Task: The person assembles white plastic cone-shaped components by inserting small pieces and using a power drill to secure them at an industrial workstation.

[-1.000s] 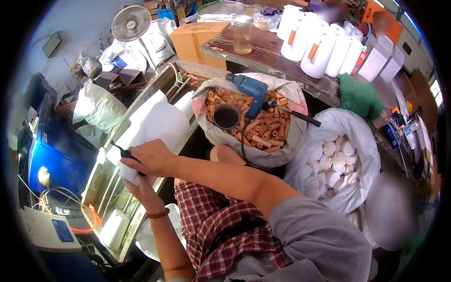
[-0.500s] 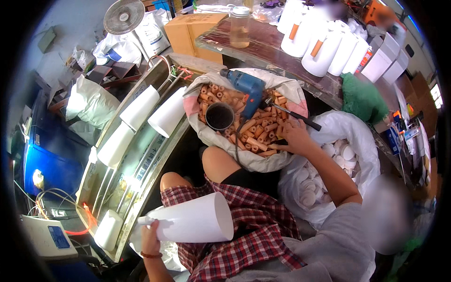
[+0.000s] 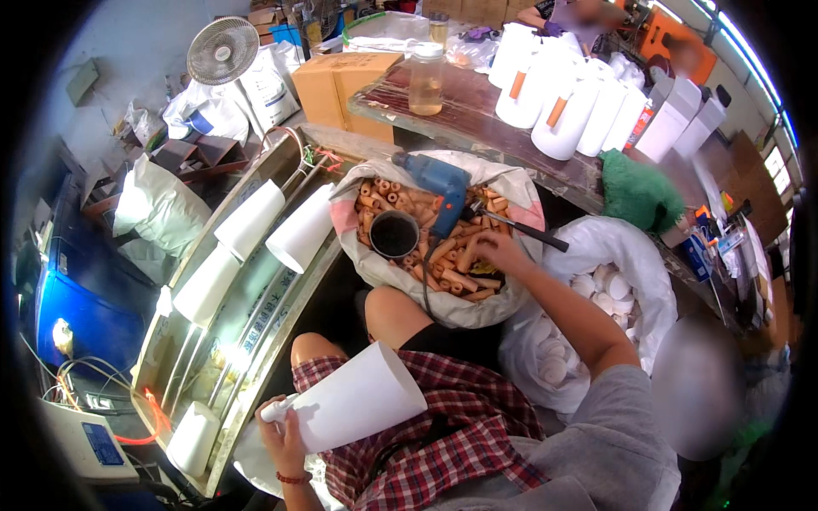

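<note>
My left hand is closed round the narrow end of a white tapered cylindrical vessel, which lies tilted over my lap with its wide end to the upper right. A small white stub sticks out by my thumb. My right hand reaches into a sack of orange-brown hollow wooden handles. Its fingers pinch one wooden handle standing up from the pile. On the handles rest a blue power drill, a dark round cup and a black-handled tool.
A white bag of round white discs stands right of the sack. Left is a wooden trough with metal rods and white vessels. The table holds a jar and handled white vessels. Another person sits behind it.
My right hand has shifted left within the sack and pinches a wooden handle. The view has tilted slightly, bringing more of the other person into sight. My left hand still holds the vessel.
</note>
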`<state>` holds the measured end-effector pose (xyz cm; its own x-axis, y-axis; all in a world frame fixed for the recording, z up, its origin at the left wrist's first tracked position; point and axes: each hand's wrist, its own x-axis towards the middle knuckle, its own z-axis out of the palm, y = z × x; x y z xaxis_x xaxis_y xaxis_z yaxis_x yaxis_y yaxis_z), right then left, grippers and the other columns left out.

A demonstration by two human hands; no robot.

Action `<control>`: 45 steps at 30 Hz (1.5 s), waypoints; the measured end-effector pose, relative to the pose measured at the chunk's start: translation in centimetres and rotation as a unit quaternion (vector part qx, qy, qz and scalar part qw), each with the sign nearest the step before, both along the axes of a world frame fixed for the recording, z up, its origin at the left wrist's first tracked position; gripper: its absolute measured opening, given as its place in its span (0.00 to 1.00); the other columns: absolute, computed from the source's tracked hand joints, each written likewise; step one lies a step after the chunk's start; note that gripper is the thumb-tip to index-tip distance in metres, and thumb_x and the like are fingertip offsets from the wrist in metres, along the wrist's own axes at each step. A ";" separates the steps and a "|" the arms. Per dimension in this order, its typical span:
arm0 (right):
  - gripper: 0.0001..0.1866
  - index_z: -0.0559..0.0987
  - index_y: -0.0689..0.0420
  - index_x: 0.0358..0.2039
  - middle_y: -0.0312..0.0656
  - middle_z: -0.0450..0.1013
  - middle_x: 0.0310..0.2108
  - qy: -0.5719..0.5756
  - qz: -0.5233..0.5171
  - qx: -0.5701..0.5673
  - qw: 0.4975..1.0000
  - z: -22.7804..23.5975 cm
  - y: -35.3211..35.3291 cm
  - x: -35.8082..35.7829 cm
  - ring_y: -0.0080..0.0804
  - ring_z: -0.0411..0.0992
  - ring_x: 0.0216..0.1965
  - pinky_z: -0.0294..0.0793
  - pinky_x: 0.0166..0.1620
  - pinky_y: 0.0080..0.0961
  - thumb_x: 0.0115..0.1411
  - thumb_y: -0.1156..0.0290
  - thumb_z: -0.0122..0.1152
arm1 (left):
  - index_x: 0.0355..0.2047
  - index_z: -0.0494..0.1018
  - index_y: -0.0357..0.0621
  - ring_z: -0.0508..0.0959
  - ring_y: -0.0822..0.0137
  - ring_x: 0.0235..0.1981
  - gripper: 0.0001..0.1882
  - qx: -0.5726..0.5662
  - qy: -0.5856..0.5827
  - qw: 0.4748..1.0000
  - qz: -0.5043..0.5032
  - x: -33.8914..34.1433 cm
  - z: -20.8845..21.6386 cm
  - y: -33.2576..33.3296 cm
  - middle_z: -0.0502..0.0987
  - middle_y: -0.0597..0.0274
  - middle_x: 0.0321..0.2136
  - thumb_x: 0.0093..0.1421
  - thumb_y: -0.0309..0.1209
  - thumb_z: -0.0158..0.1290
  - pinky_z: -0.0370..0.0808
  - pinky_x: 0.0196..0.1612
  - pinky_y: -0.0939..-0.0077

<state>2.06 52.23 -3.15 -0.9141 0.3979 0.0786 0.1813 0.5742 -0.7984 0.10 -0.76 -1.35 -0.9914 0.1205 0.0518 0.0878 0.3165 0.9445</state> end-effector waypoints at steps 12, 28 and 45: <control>0.19 0.67 0.59 0.47 0.46 0.73 0.35 -0.007 -0.103 -0.003 0.995 2.1 -2.1 -2.5 0.37 0.72 0.38 0.67 0.45 0.27 0.62 0.59 0.51 | 0.46 0.59 0.38 0.70 0.69 0.42 0.16 0.088 -0.010 0.996 -0.023 0.0 -0.2 0.2 0.69 0.58 0.39 0.59 0.21 0.48 0.67 0.47 0.76; 0.21 0.72 0.57 0.41 0.53 0.72 0.36 -0.140 0.427 0.216 0.867 6.6 -14.6 -6.1 0.54 0.71 0.38 0.69 0.41 0.41 0.56 0.53 0.49 | 0.48 0.59 0.38 0.72 0.68 0.40 0.17 -0.027 0.117 0.991 -0.056 -0.3 -0.2 0.4 0.67 0.58 0.40 0.59 0.19 0.47 0.69 0.47 0.75; 0.14 0.70 0.57 0.45 0.42 0.70 0.20 0.256 0.506 0.333 0.753 7.5 -32.5 -6.7 0.36 0.72 0.17 0.70 0.17 0.32 0.58 0.69 0.48 | 0.46 0.62 0.37 0.72 0.61 0.37 0.19 -0.021 0.116 0.993 -0.006 -0.2 -1.6 -1.4 0.69 0.51 0.36 0.55 0.24 0.52 0.69 0.43 0.71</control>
